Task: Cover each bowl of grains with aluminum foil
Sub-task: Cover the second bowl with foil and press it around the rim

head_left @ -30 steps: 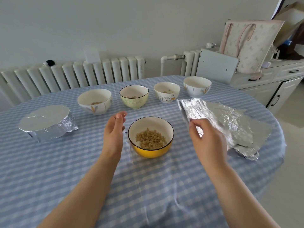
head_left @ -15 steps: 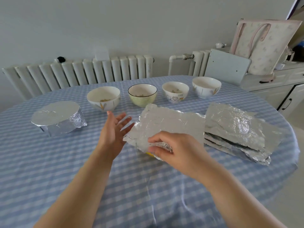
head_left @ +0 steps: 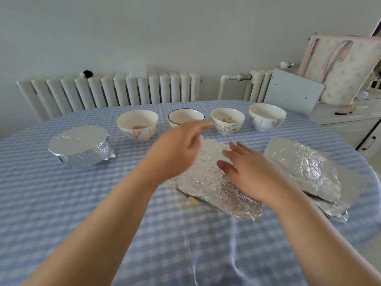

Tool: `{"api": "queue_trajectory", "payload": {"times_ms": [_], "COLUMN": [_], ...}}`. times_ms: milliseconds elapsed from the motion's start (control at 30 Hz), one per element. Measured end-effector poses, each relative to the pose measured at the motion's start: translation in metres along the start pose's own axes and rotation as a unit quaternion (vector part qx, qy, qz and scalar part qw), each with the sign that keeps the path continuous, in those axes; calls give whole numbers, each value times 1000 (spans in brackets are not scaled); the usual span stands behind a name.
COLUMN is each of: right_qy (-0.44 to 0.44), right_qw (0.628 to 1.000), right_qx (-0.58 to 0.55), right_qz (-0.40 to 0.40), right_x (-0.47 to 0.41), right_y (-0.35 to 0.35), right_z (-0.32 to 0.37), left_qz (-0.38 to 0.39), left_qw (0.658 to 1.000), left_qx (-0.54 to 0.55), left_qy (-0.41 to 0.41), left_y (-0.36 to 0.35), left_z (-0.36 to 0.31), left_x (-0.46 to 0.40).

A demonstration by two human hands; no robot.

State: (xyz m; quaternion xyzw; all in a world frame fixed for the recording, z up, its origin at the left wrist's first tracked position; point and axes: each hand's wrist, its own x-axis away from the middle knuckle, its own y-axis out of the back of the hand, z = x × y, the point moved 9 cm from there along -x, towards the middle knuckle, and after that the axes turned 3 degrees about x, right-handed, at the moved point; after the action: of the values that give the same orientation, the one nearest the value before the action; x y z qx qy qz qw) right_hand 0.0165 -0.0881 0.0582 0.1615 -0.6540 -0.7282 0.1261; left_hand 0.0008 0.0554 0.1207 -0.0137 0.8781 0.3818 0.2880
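A crinkled foil sheet (head_left: 214, 182) lies over the yellow bowl (head_left: 193, 199), of which only a sliver of rim shows at the sheet's near edge. My right hand (head_left: 250, 172) lies flat on top of the sheet with fingers spread. My left hand (head_left: 177, 149) hovers blurred over the sheet's left part, fingers extended. A foil-wrapped bowl (head_left: 80, 146) sits at the left. Several uncovered bowls stand in a back row: a white one (head_left: 137, 125), a dark-rimmed one (head_left: 185, 117), a printed one (head_left: 227, 120) and a white one (head_left: 267, 116).
A stack of spare foil sheets (head_left: 309, 172) lies at the right on the blue checked tablecloth (head_left: 103, 203). Radiators (head_left: 113, 91) run behind the table. A cabinet (head_left: 354, 122) with a tote bag (head_left: 342, 67) stands at the far right.
The right hand let go of the sheet's near edge and now lies flat on top. The left hand swept right over the foil. The sheet has settled lower over the yellow bowl.
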Motion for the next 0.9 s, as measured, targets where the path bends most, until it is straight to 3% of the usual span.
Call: {"api": "queue_trajectory", "payload": {"times_ms": [100, 233, 567, 900], "right_qy": [16, 53, 107, 56], "right_qw": [999, 997, 992, 993], "right_qx": [14, -28, -41, 55], "right_qz": [37, 56, 43, 91], "right_x": [-8, -12, -21, -18], "right_y": [-18, -32, -38, -51], "right_z": [10, 24, 44, 20], "left_qz": [162, 240, 239, 235], "left_qw": [978, 958, 952, 940], "left_qx": [-123, -156, -191, -247], "left_qy": [-33, -1, 27, 10], "left_y": [-64, -93, -81, -82], "left_z": [7, 33, 52, 52], "left_x": [3, 18, 33, 40]}}
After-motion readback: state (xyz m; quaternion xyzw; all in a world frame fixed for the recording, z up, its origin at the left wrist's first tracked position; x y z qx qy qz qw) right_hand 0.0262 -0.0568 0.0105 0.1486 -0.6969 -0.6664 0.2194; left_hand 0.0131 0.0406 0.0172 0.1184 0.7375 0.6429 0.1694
